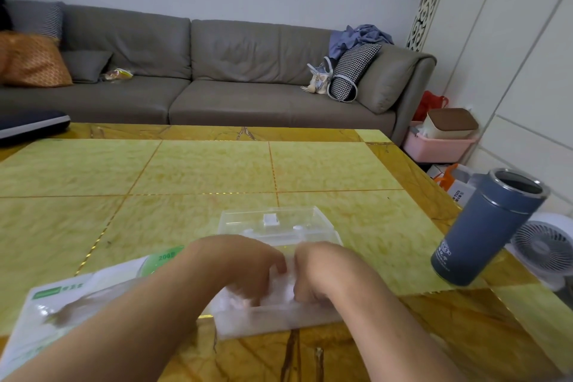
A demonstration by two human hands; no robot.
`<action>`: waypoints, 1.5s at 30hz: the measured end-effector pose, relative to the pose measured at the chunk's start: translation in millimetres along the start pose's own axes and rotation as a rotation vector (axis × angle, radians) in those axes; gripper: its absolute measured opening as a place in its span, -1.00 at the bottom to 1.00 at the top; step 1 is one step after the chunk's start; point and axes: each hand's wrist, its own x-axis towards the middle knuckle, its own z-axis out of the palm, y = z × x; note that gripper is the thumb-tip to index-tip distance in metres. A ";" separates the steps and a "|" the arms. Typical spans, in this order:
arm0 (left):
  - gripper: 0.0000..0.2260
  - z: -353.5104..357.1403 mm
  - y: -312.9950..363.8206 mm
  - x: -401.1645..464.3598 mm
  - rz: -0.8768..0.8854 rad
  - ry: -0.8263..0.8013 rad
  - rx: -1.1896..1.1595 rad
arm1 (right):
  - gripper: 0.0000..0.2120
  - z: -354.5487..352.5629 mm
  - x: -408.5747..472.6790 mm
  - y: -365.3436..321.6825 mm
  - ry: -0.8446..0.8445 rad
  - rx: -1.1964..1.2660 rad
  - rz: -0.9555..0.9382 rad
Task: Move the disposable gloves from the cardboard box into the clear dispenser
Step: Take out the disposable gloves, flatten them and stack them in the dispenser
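Both hands sit close together over the clear dispenser (279, 316) at the near edge of the table (201, 170). Left hand (248, 267): fingers curled downward, tips pressed into the white wad of gloves (280, 287) inside the dispenser; it appears to be gripping them, though motion blur hides the exact hold. Right hand (322, 273): fingers likewise curled down into the same wad, knuckles up, nearly touching the left hand. Neither hand is flat or spread.

The gloves lie in the dispenser's open body, between and under the two hands. The dispenser's clear lid (273, 222) stands open on the far side, just behind the hands.

The cardboard box (77, 301), white with green print, lies flat on the table under the left forearm, just left of the dispenser.

A blue flask (486, 229) without a cap stands near the table's right edge, well apart from the hands.
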 end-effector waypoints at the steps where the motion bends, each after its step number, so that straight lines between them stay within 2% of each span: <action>1: -0.27 -4.0 1.3 -2.8 -0.002 -0.045 0.048 | -0.86 0.1 3.9 -1.0 -0.030 -0.008 -0.001; 3: -0.25 -10.9 1.9 -8.1 -0.001 -0.093 0.106 | -0.86 0.0 6.4 -1.1 -0.057 -0.008 -0.017; 5: -0.32 -15.3 1.9 -15.0 0.008 -0.045 0.104 | -0.89 1.1 6.9 0.9 -0.058 0.015 -0.041; 7: -0.50 -14.4 2.7 -16.0 0.017 0.123 0.015 | -0.73 3.4 8.7 2.2 -0.058 0.009 -0.063; 9: -0.66 -6.6 7.9 -11.2 -0.004 0.301 -0.075 | -0.76 5.5 12.1 1.2 -0.070 -0.024 -0.076; 10: -0.71 -1.2 10.6 -7.8 -0.027 0.324 -0.096 | -0.77 5.3 11.6 -0.8 -0.082 -0.039 -0.053; 11: -0.74 4.3 12.5 -3.6 -0.056 0.285 -0.094 | -0.69 5.2 12.9 -1.3 -0.092 -0.049 -0.030; 13: -0.72 12.0 16.3 0.4 -0.128 0.125 -0.066 | -0.29 4.0 11.4 -0.8 -0.124 -0.046 0.024; 15: -0.49 13.7 19.7 -0.2 -0.177 0.031 -0.071 | -0.12 2.4 0.3 -3.0 -0.126 0.011 0.062; 16: -0.35 12.4 20.8 0.6 -0.192 0.004 -0.068 | -0.11 1.3 -4.5 -4.2 -0.114 0.027 0.062; 17: -0.30 10.4 22.7 0.5 -0.199 -0.018 -0.060 | -0.13 0.7 -8.5 -5.3 -0.109 0.029 0.059; 21: -0.46 3.4 28.4 -0.7 -0.215 -0.033 -0.049 | -0.16 2.3 -7.1 -5.5 -0.074 0.039 0.082; 24: -0.34 6.0 23.6 -0.4 -0.206 -0.011 -0.100 | -0.11 3.9 -4.5 -6.5 -0.098 0.077 0.126; 26: -0.39 9.3 22.0 0.2 -0.185 0.026 -0.112 | -0.18 4.1 -1.7 -6.9 -0.099 0.090 0.138; 27: -0.48 10.3 22.0 -1.2 -0.175 0.065 -0.127 | -0.27 2.7 -0.2 -8.9 -0.088 0.080 0.137; 29: -0.69 13.1 21.8 -7.8 -0.168 0.173 -0.156 | -0.54 2.1 0.0 -8.4 -0.032 0.047 0.115; 31: -0.73 17.8 18.8 -22.3 -0.165 0.317 -0.199 | -0.83 1.6 -2.7 -7.9 0.056 0.031 0.094; 32: -0.71 20.6 15.8 -32.5 -0.157 0.402 -0.236 | -0.89 1.2 -4.9 -7.3 0.108 0.038 0.089; 34: -0.68 25.4 4.0 -53.3 -0.094 0.575 -0.349 | -0.84 -1.5 -14.1 -7.7 0.204 0.066 0.104; 36: -0.73 30.7 -14.4 -74.3 -0.035 0.734 -0.461 | -0.84 -2.5 -26.5 -8.0 0.314 0.080 0.099; 39: -0.88 41.8 -60.0 -101.0 -0.172 0.897 -0.538 | -0.80 -3.9 -44.3 -15.9 0.515 0.067 0.058; 42: -0.84 62.1 -106.1 -121.8 -0.403 0.872 -0.491 | -0.71 1.4 -57.7 -39.5 0.738 0.094 -0.069; 44: -0.85 78.6 -126.8 -126.4 -0.488 0.795 -0.443 | -0.63 11.8 -64.3 -66.5 0.846 0.114 -0.283; 45: -0.87 84.0 -131.2 -126.0 -0.501 0.745 -0.424 | -0.59 18.9 -67.4 -79.2 0.845 0.120 -0.408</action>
